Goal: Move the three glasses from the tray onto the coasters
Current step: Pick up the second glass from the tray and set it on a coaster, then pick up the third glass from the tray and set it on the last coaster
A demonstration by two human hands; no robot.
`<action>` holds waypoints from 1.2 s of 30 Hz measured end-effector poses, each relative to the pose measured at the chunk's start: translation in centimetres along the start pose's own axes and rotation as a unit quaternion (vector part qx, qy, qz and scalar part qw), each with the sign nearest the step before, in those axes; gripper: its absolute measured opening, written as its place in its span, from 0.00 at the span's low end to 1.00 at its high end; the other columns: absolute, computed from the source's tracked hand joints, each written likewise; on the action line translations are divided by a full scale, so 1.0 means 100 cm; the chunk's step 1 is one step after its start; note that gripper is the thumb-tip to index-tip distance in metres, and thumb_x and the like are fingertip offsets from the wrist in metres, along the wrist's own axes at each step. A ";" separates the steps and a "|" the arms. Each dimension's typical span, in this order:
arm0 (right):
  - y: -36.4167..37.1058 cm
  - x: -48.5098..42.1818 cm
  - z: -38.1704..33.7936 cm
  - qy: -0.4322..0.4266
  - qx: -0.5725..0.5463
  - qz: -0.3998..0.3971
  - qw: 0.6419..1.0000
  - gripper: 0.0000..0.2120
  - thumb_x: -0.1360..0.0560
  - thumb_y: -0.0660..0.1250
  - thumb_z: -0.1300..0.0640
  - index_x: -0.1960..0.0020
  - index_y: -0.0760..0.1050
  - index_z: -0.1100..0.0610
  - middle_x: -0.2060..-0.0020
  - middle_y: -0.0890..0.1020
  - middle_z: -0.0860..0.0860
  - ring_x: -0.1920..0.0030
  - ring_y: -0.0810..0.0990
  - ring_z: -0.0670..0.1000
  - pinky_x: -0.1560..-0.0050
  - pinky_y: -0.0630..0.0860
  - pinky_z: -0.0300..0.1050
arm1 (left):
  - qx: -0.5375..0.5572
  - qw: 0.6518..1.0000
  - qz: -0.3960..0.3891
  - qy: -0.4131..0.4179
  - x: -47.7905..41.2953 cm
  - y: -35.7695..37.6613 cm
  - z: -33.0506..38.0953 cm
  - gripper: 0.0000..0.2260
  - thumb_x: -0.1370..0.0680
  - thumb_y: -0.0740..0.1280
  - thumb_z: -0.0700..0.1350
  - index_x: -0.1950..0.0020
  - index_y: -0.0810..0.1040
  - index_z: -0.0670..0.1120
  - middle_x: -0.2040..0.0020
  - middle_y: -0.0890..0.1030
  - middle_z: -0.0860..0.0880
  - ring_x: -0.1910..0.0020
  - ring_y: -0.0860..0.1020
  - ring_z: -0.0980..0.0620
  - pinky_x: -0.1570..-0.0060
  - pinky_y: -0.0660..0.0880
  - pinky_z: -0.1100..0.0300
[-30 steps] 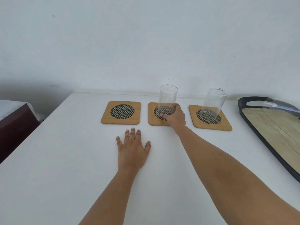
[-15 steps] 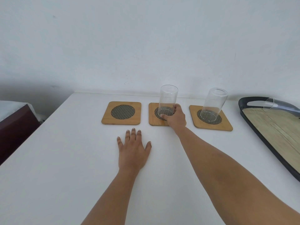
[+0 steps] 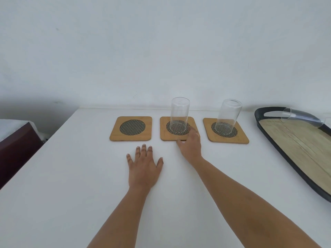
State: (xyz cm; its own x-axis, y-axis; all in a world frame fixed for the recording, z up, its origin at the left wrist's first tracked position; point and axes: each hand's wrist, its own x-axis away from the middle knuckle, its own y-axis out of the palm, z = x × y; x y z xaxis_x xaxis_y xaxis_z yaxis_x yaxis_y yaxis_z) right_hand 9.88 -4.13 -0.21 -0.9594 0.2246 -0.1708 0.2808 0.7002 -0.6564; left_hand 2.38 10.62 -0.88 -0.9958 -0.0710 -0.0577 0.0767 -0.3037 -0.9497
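Note:
Three wooden coasters lie in a row near the wall. The left coaster (image 3: 131,128) is bare. A clear glass (image 3: 179,114) stands upright on the middle coaster (image 3: 165,135), and a second glass (image 3: 227,116) stands on the right coaster (image 3: 242,136). A third glass (image 3: 302,119) lies across the back of the dark-rimmed wooden tray (image 3: 268,138) at the right. My right hand (image 3: 190,144) sits just in front of the middle coaster, fingers loose, off the glass. My left hand (image 3: 143,164) rests flat on the white table, fingers spread.
The white table (image 3: 71,185) meets a white wall at the back. A dark red piece of furniture (image 3: 16,145) stands beyond the table's left edge. The tray runs past the right edge of the view.
My right hand has let go of the middle glass and drawn back toward me. The glass stays upright on the middle coaster. My left hand has not moved.

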 end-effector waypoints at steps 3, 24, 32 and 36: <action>-0.010 0.014 0.011 -0.027 0.050 -0.031 0.998 0.31 0.25 0.65 0.55 0.27 0.57 0.61 0.29 0.65 0.56 0.29 0.63 0.55 0.32 0.63 0.46 | -0.002 1.000 -0.001 -0.001 0.002 -0.001 0.002 0.27 0.20 0.51 0.57 0.25 0.54 0.46 0.23 0.55 0.47 0.23 0.50 0.48 0.25 0.46 0.43; -0.130 0.048 0.085 -0.040 0.232 -0.067 0.970 0.24 0.21 0.57 0.45 0.29 0.64 0.54 0.26 0.63 0.52 0.24 0.57 0.50 0.25 0.52 0.55 | -0.009 0.997 -0.042 0.071 0.033 0.013 0.086 0.23 0.19 0.52 0.53 0.26 0.58 0.48 0.23 0.57 0.49 0.23 0.52 0.50 0.25 0.52 0.45; -0.217 0.011 0.136 0.011 0.256 0.003 0.967 0.23 0.22 0.58 0.45 0.31 0.68 0.55 0.28 0.66 0.52 0.26 0.62 0.51 0.26 0.58 0.55 | -0.002 0.982 -0.079 0.171 0.029 0.044 0.191 0.23 0.19 0.51 0.54 0.26 0.57 0.48 0.23 0.56 0.50 0.23 0.50 0.51 0.25 0.50 0.46; -0.254 -0.011 0.165 0.047 0.258 0.030 0.965 0.22 0.22 0.59 0.47 0.31 0.68 0.56 0.27 0.65 0.53 0.26 0.62 0.53 0.26 0.57 0.56 | -0.003 0.975 -0.094 0.201 0.021 0.058 0.230 0.23 0.19 0.51 0.54 0.26 0.56 0.48 0.22 0.55 0.49 0.23 0.50 0.51 0.25 0.48 0.46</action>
State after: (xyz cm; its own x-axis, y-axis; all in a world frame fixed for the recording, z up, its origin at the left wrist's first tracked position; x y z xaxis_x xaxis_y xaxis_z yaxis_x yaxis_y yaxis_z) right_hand 3.35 -33.32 4.55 -0.9284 0.3315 -0.1681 0.2610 0.2595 -0.9298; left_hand 1.84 -13.15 0.53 -0.9317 0.3631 0.0019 -0.1074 -0.2707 -0.9567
